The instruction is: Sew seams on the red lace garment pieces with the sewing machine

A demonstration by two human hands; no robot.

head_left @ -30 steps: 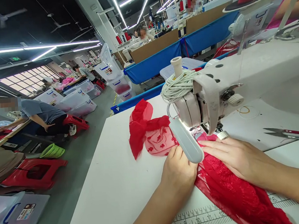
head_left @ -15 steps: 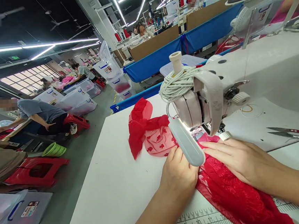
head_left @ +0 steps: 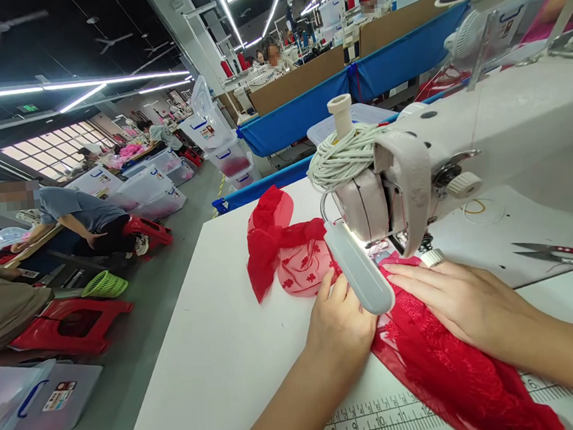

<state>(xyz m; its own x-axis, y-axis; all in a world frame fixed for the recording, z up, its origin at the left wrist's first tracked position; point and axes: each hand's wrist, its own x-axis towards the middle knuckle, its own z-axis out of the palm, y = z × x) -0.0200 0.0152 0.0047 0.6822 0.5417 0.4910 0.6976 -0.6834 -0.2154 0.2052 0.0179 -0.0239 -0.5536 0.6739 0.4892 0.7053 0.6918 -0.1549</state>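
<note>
Red lace fabric (head_left: 443, 342) runs from the front edge of the table up under the sewing machine (head_left: 500, 129). My left hand (head_left: 340, 317) is at the fabric's left edge, fingers curled onto it; the grey lamp (head_left: 360, 269) on the machine hides some fingertips. My right hand (head_left: 454, 297) lies flat on the fabric just right of the needle area, fingers stretched out and together. The needle and presser foot are mostly hidden. Beyond my left hand, a sheer red piece with embroidered flowers (head_left: 304, 267) lies bunched on the white table.
Thread snips (head_left: 565, 254) lie on the right of the machine bed. A printed ruler (head_left: 379, 421) crosses the table's front edge. Coiled pale cord (head_left: 344, 156) sits on the machine head. Left of the table are a red stool (head_left: 75, 324), plastic bins (head_left: 67, 408) and a seated person (head_left: 80, 209).
The fingers of my left hand have shifted slightly, with the index finger a little more raised. My right hand stays flat on the fabric. The view has shifted very slightly.
</note>
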